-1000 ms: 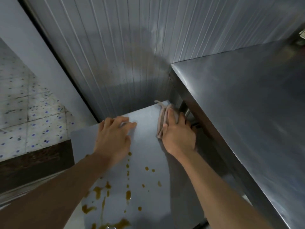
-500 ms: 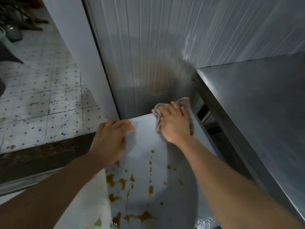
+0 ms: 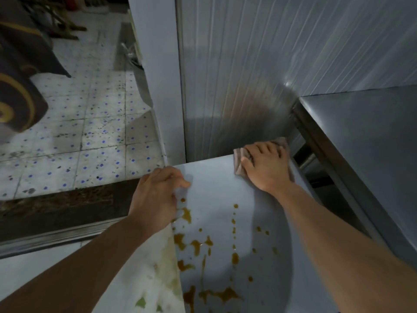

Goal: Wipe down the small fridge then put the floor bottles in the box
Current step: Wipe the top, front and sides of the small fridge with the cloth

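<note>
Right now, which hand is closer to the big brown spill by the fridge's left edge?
Left. The left hand rests at the fridge top's left edge, right above that spill. The right hand presses the cloth at the far right corner.

The crumpled pinkish-brown cloth [image 3: 238, 162] is mostly hidden under the right hand [image 3: 266, 169]. The small pale-grey fridge top [image 3: 216, 190] runs off the bottom edge. A dark, gold-ringed object [image 3: 15, 105], perhaps fabric, is cut off at left.
</note>
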`<state>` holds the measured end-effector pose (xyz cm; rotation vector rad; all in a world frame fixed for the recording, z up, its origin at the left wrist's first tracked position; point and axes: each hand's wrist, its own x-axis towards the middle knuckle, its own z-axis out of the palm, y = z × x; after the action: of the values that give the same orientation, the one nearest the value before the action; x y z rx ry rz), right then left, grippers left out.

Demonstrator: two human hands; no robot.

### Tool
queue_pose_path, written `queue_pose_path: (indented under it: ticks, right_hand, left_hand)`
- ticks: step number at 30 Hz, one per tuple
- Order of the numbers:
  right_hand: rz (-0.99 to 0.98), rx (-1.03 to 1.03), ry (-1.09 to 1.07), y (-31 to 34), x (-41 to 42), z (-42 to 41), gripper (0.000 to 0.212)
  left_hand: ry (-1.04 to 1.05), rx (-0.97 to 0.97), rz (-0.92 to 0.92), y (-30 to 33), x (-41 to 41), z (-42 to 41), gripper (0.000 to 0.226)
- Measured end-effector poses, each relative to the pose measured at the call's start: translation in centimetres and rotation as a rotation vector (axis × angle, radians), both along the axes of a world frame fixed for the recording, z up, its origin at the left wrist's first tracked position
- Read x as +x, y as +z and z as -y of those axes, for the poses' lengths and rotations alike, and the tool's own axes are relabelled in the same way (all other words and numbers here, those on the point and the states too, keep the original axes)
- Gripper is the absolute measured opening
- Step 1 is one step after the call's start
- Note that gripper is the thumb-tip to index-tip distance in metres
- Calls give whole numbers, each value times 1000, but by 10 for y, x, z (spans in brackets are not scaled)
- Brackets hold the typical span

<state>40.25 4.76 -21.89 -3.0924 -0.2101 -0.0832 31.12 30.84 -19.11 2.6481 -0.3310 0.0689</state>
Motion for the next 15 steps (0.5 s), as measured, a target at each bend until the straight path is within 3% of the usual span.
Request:
queue_pose_path:
  ticks: [3,8,15]
  right_hand:
    - [4,49,121,2,-19,-48,45]
    - [-34,114,313,6,-52,-128,56]
    - [-208,133,309,10,-57,-148,59]
  left_hand:
    - [-48,-70,-25,2,-3,-8,48]
    - [56,-103,-109,11,-15,-32,39]
    - [303,-145,-179,15,-44,-39,41]
